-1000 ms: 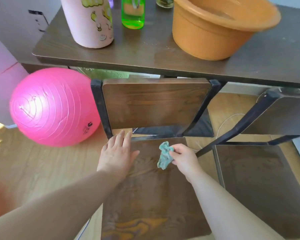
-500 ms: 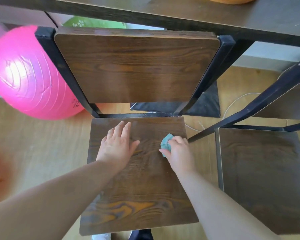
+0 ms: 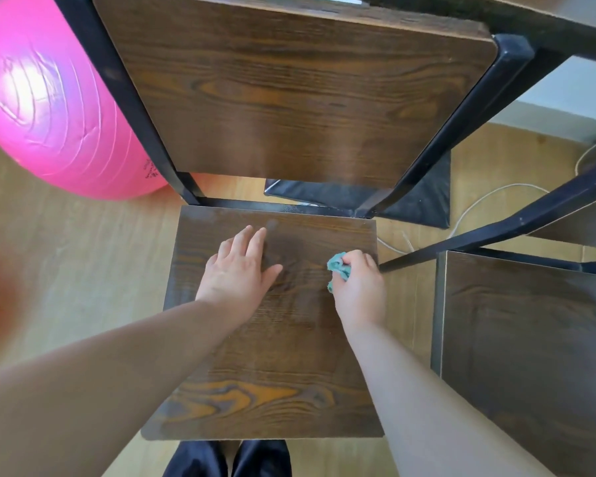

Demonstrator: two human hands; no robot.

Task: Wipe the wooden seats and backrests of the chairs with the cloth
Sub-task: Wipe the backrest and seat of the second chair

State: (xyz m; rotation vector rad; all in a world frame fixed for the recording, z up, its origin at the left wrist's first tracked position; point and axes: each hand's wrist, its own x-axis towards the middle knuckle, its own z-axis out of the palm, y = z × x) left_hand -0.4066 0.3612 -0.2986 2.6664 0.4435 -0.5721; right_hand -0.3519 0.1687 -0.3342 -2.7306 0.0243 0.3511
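Observation:
A dark wooden chair seat (image 3: 269,366) lies right below me, its wooden backrest (image 3: 289,91) rising behind it on a black metal frame. My left hand (image 3: 236,277) rests flat on the seat's left half, fingers spread. My right hand (image 3: 358,287) is closed on a small teal cloth (image 3: 338,266), pressing it onto the seat near the right edge. A second chair's seat (image 3: 527,356) stands to the right, with only a sliver of its backrest (image 3: 578,228) showing.
A big pink exercise ball (image 3: 49,98) sits on the light wood floor at the left, touching the chair frame. The dark table edge (image 3: 496,18) overhangs the backrest. A black pad (image 3: 424,204) and a white cable (image 3: 489,201) lie on the floor behind.
The view has dropped lower and closer to the seat, so the table top and its items left the frame. My right hand slid the cloth toward the seat's right edge; the left hand stayed flat.

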